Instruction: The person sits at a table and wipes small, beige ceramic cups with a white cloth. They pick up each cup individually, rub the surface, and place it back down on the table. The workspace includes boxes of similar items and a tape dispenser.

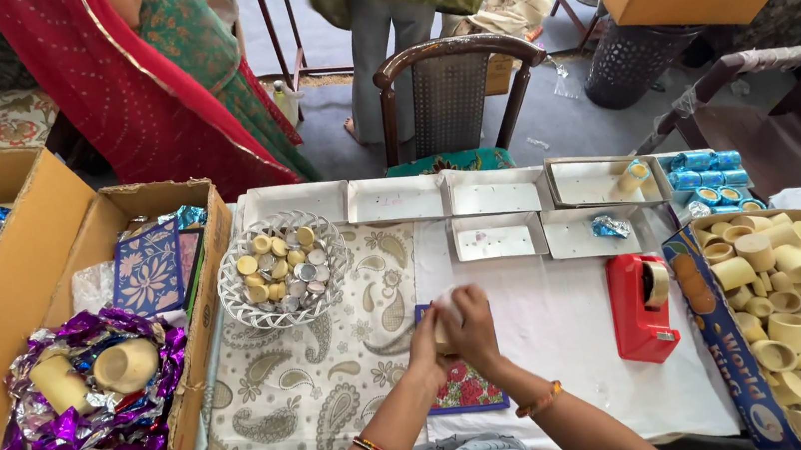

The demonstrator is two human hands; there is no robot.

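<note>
At centre frame we clamp our left hand (426, 345) and right hand (472, 322) together around a small pale cup (444, 307), raised above the patterned card (464, 386) for wrapping room.

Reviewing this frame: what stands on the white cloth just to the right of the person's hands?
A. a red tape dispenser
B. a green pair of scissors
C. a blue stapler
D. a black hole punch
A: a red tape dispenser with a roll of tape stands on the white cloth, right of the left hand and right hand, which together clasp a small pale object.
</note>
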